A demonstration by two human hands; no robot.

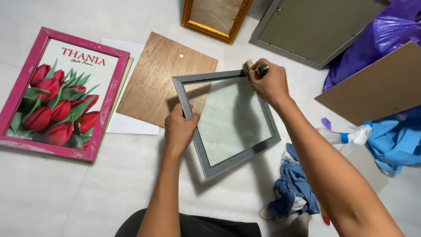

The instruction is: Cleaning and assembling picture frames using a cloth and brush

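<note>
the left hand (pixel 180 128) pinches the grey frame (pixel 228 123) at its left edge, fingers clamped. the frame lies tilted on the floor. farther off, the right hand (pixel 269 83) grips a small tool (pixel 256 69) at its top corner.

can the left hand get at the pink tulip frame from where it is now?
Probably yes. The left hand grips the grey frame and would have to let go first; the pink frame lies flat to its left, with only bare floor and a wood backing board between.
</note>
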